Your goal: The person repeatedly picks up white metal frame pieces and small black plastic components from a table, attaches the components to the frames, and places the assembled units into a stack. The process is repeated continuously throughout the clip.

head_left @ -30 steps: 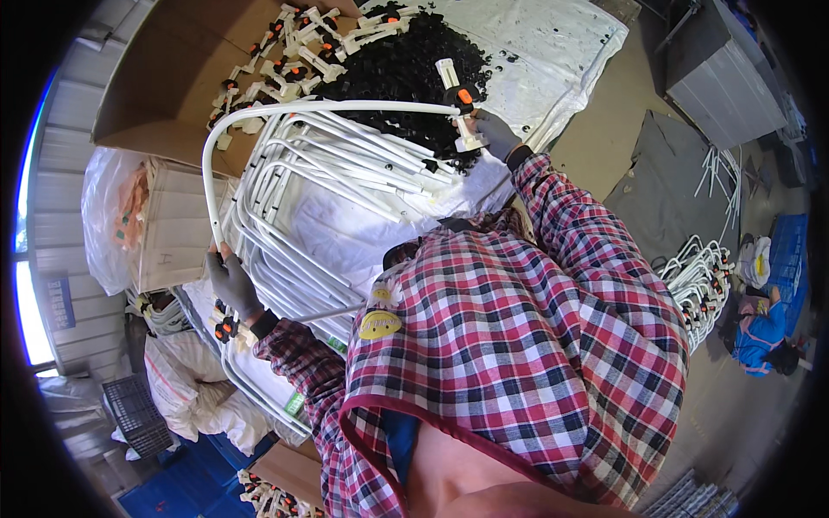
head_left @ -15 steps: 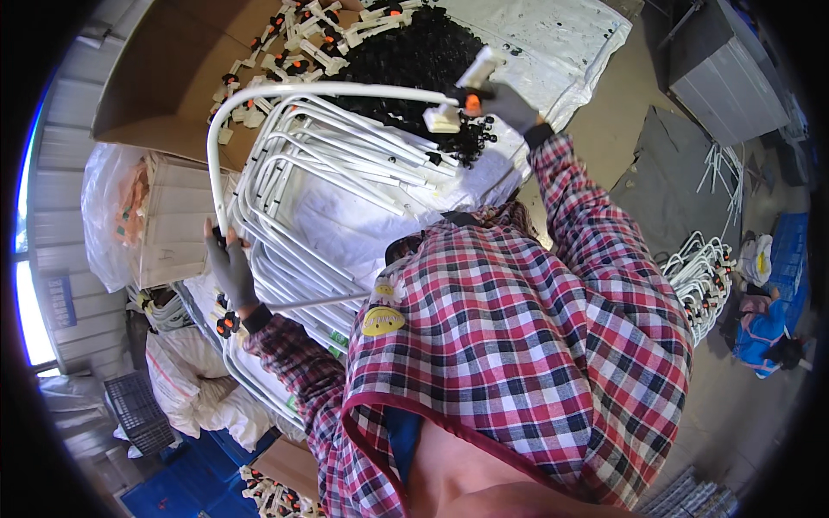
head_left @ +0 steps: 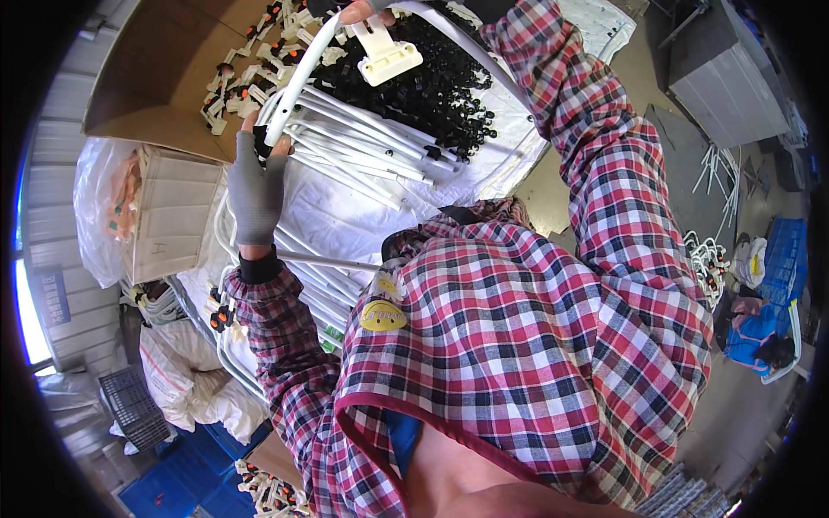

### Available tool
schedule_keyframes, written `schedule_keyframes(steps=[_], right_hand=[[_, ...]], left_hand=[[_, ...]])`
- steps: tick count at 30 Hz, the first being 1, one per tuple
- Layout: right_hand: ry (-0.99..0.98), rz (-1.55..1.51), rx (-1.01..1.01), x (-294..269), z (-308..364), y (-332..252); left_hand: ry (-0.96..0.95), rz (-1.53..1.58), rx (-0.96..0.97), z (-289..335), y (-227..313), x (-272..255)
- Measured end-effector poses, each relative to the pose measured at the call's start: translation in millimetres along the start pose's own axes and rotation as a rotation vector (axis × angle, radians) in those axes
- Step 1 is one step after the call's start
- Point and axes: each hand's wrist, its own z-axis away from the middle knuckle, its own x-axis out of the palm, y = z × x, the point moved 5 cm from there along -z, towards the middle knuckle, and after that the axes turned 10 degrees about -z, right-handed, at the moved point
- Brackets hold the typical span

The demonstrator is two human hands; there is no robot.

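Observation:
My left hand (head_left: pixel 257 194), in a grey fingerless glove, is closed round the lower end of a white bent tube (head_left: pixel 306 73), where a black piece shows at the fingers. The tube rises to the top edge, bends, and slopes down to the right behind my right sleeve. My right hand (head_left: pixel 358 11) is closed on the tube near the bend; the top edge cuts off most of it. Just below hangs a cream plastic clamp (head_left: pixel 387 59); how it joins the tube is hidden. Beneath lie several more white tubes (head_left: pixel 354 142).
A cardboard box (head_left: pixel 155 78) holds cream clamps with black and orange parts. Small black parts (head_left: pixel 440 86) are heaped beside it on white sheeting (head_left: pixel 324 203). At left stand a white crate (head_left: pixel 173 211) and white sacks (head_left: pixel 186 367). Another person (head_left: pixel 760 341) is at far right.
The tube has turned and come nearer. My right hand has moved left to the top edge, the clamp with it. My left hand has moved up and right, still holding the tube.

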Motion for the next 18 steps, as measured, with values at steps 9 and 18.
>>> schedule_keyframes(steps=[9, 18], right_hand=[[-0.400, 0.719, -0.053, 113.7, -54.9, -36.1], [0.799, 0.485, 0.383, -32.6, 143.3, 202.5]], left_hand=[[-0.254, 0.510, 0.021, -35.3, 4.9, 27.4], [-0.023, 0.623, -0.213, 27.1, -144.8, -3.9]])
